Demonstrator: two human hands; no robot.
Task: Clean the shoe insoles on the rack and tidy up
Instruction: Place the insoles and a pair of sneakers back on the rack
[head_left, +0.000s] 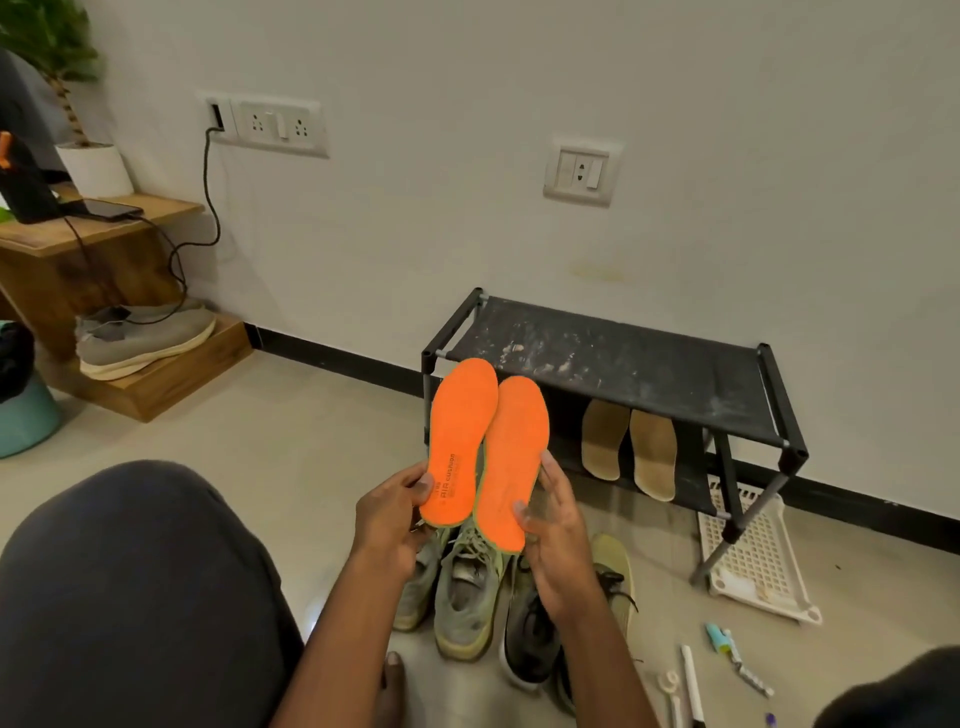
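Head view: a person seated on the floor holds a pair of orange insoles upright before a low black shoe rack (613, 358). The left hand (392, 512) grips the heel end of the left orange insole (460, 441), thumb curled over its printed face and fingers behind it. The right hand (553, 525) holds the right orange insole (511, 462), thumb pressed on the face near the heel and fingers wrapped along the outer edge. The two insoles sit side by side, edges touching or slightly overlapping, above the worn sneakers (467, 587) on the floor.

Each insole's long axis runs nearly vertical in the picture, heels down in the hands and toes up toward the rack's dusty top shelf, top faces toward the camera, the pair leaning slightly right. A second pair, tan insoles (628, 447), lies on the lower shelf with toes toward the wall.

The step in hand looks like inspection or pairing before cleaning or return. It would go best with a firm hold at the heels (the toe ends are free and likely to flop), faces kept outward, and the brushes (688, 680) on the floor to the right within reach. A white plastic tray (753, 561) lies by the rack's leg.
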